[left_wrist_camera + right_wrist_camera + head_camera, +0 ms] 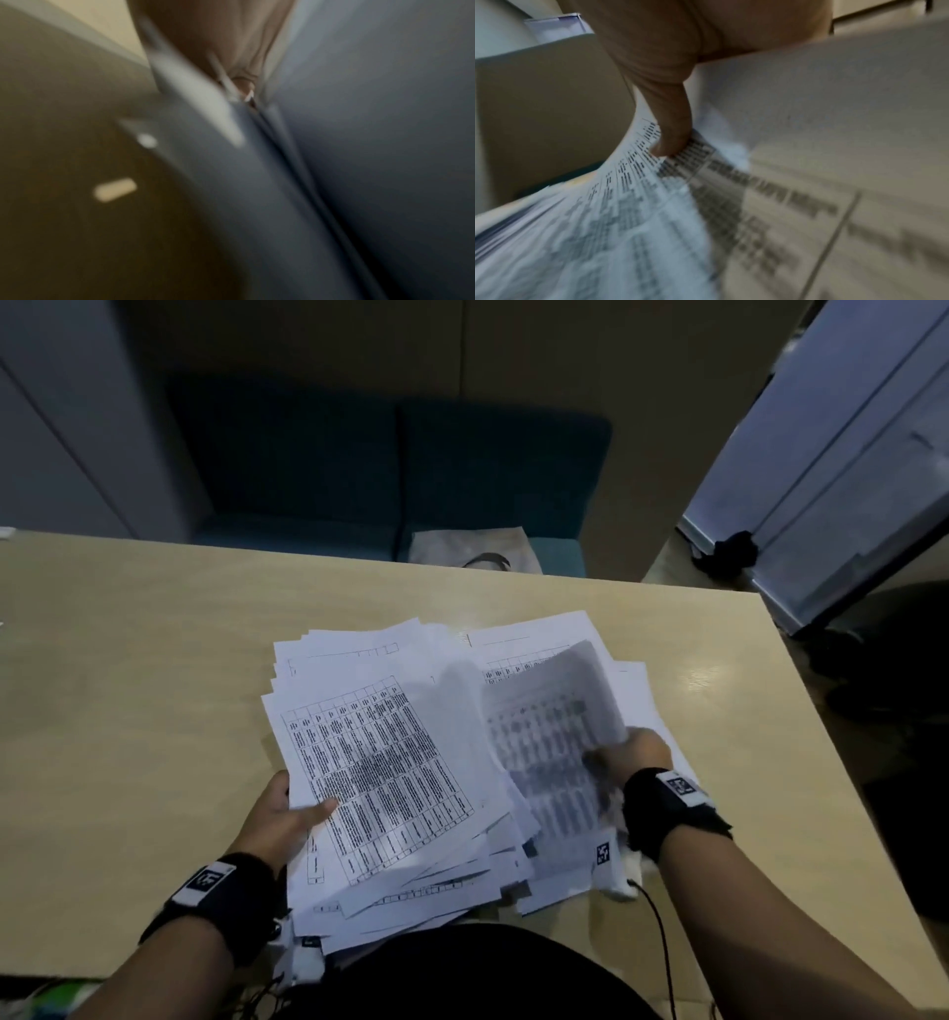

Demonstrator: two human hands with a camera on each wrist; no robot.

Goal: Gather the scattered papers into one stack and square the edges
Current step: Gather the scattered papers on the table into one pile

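A loose, fanned pile of white printed papers [390, 762] lies on the light wooden table [128, 670], its edges uneven. My left hand [287, 809] grips the pile's left edge, thumb lying on the top sheet with its printed table. My right hand [634, 755] holds a lifted, blurred sheet [554, 726] by its right edge, raised above the pile. In the right wrist view my thumb [670, 130] presses on the printed papers [628, 213]. The left wrist view is blurred; a fingertip [243, 83] lies against sheet edges [195, 91].
The table's right edge [821, 737] runs diagonally close to my right arm. A teal sofa [390, 469] with a pale bag [472, 552] stands beyond the far edge. A thin black cable [662, 937] trails from my right wrist band.
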